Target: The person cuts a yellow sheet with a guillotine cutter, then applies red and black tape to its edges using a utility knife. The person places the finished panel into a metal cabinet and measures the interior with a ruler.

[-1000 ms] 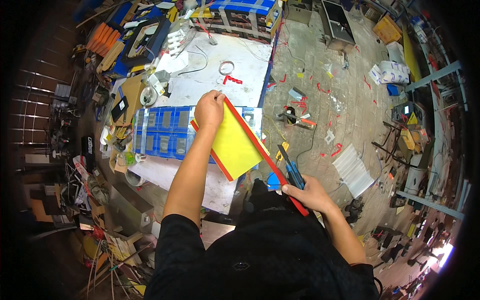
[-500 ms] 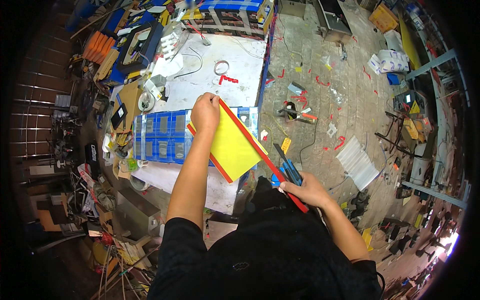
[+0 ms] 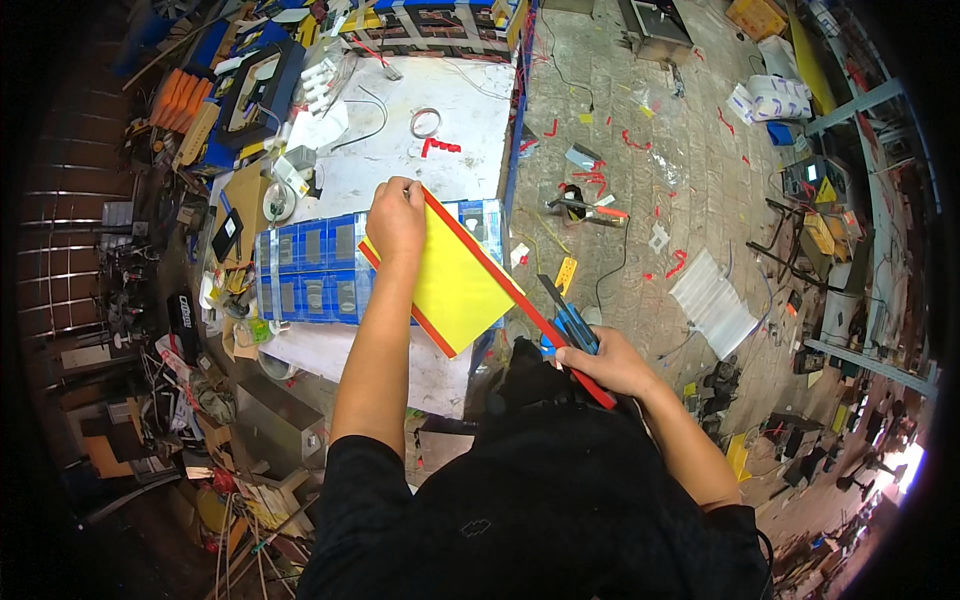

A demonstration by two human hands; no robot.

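A yellow sheet (image 3: 462,283) with red edging along two opposite sides is held up at a slant over the blue battery pack (image 3: 312,262). At its upper left corner, my left hand (image 3: 398,215) is closed on the sheet, its fingertips partly hidden. The red tape (image 3: 540,322) lies along the sheet's right edge and runs on past the corner, stretched straight. My right hand (image 3: 612,362) pinches this tape near its loose end, thumb on top. That same hand also has a blue and black tool (image 3: 574,326), perhaps scissors, in its fingers.
On the white tabletop (image 3: 440,95) lie a tape ring (image 3: 425,123) and a curled red scrap (image 3: 440,148). A large taped pack (image 3: 440,30) stands at the far end. Red scraps and a yellow power strip (image 3: 566,274) are on the floor at right.
The view has shifted slightly, so the table and pack appear a little left and higher. Both hands keep their holds on the sheet and tape.
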